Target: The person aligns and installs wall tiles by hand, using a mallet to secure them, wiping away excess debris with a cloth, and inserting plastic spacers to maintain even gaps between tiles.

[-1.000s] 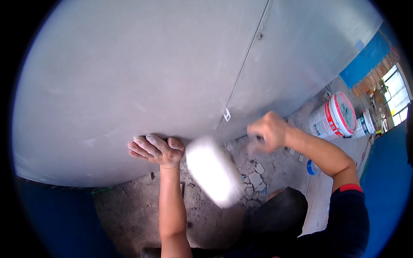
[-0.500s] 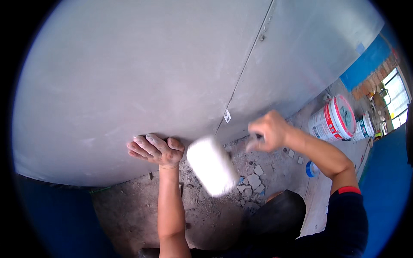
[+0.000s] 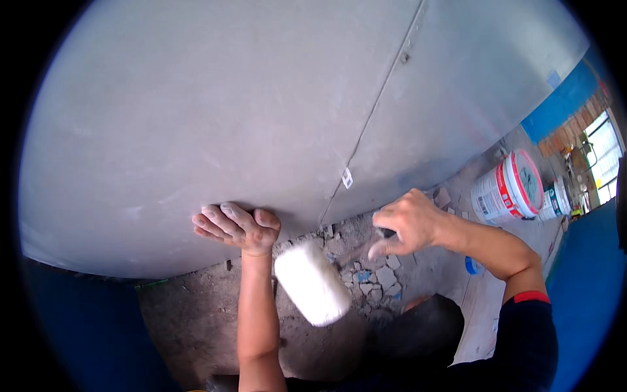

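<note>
My left hand (image 3: 238,227) lies with its dusty fingers spread against a large grey tile (image 3: 163,130) on the wall. In my right hand (image 3: 410,223) is the handle of a white-headed mallet (image 3: 313,284); the fingers are wrapped round it. The mallet's head is slightly blurred and hangs apart from the tile, over the rubble, between my two hands. A slanting joint divides this tile from a second grey tile (image 3: 470,85) on the right. A small white clip (image 3: 347,178) sticks out of the joint near its lower end.
Broken tile pieces (image 3: 386,277) and grit cover the floor below the wall. To the right stand a white and red bucket (image 3: 501,193) and a second bucket (image 3: 555,198) behind it. A blue tape roll (image 3: 473,265) lies near my right forearm.
The mallet's head has moved down and slightly left, away from the tile. My right hand has dropped a little with it. My left hand stays in place against the tile.
</note>
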The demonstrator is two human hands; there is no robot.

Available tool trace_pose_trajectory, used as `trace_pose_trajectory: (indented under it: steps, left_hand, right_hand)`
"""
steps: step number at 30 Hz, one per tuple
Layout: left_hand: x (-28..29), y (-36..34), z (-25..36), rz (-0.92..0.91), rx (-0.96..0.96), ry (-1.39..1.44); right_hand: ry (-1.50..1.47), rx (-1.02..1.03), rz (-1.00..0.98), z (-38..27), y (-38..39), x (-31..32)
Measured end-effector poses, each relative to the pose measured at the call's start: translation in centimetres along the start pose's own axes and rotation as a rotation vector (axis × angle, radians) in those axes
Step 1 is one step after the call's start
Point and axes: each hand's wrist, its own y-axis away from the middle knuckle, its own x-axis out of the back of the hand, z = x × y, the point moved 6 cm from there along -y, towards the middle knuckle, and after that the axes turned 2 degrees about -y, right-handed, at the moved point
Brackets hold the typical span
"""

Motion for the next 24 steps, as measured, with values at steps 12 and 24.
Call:
trace_pose_trajectory:
  steps: [12,24]
  left_hand:
    - [0.7,-1.6,0.1,-0.160,-0.025,0.054]
    - [0.4,7.3,7.2,-0.529,0.091,0.116]
  right_hand:
    - [-0.395,-0.445,-0.098,2.0,9.3,-12.5]
    - [-0.659,-0.886,-0.287,-8.5,24.9,-27.6]
